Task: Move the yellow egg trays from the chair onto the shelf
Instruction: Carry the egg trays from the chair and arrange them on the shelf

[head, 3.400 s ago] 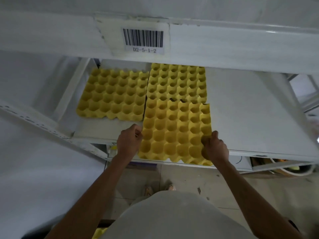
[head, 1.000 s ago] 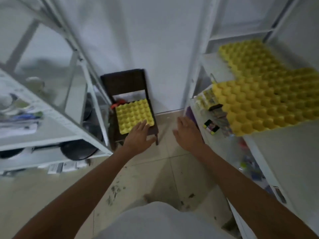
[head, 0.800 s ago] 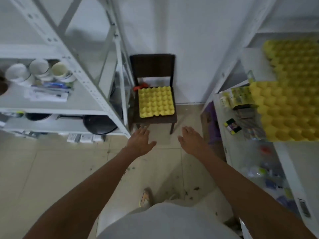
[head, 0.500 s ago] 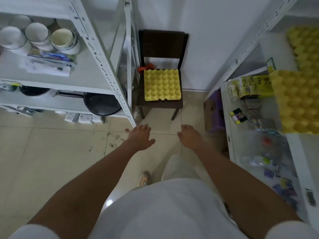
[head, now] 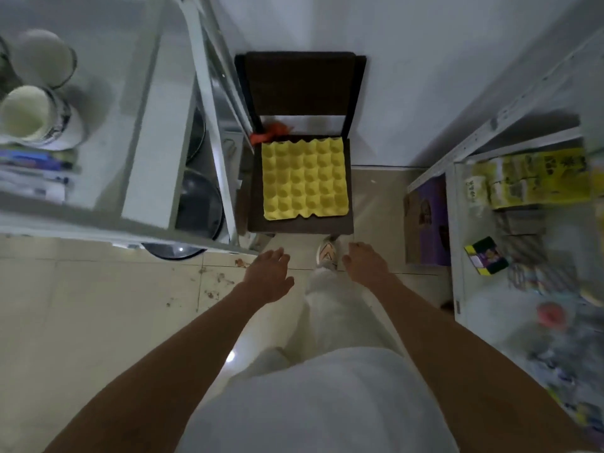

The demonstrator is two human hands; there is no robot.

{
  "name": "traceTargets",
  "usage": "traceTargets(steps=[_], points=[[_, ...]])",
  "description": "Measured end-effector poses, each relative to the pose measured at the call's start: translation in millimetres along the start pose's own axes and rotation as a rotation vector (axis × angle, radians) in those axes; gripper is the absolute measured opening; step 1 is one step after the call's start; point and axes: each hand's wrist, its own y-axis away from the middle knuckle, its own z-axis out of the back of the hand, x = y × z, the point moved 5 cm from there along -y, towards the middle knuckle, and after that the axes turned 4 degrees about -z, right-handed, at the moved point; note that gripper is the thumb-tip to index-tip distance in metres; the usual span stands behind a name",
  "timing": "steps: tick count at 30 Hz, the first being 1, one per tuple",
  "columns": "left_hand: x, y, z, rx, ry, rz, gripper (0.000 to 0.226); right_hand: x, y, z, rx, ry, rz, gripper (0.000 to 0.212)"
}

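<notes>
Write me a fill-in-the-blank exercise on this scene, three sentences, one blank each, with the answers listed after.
1. The yellow egg tray lies on the seat of the dark ____.
2. Both the left hand and the right hand are open and hold ____.
3. An ____ scrap lies at the tray's far left corner.

Missing words: chair; nothing; orange

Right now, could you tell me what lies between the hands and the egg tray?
In the head view, only the chair seat's bare front edge separates the tray from both hands.
</notes>
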Motion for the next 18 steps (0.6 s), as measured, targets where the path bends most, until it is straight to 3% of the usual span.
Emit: traceTargets(steps=[5, 10, 14, 18], points=[[27, -103, 26, -0.014, 0.195, 0.171, 0.066, -11, -108, 30, 0.063, -0.338, -0.140, 0.042], [90, -193, 33, -0.341, 0.569, 0.519, 0.059, -11, -219, 36, 0.012, -0.364, -0.157, 0.034], [148, -245, 14, -0.363, 0.715, 0.779, 0.067, -13, -289, 27, -0.064, -0.311, -0.210, 0.041], [179, -283, -13, -0.284, 0.683, 0.800, 0.042, -19, -340, 10, -0.086, -0.422, -0.277, 0.036]])
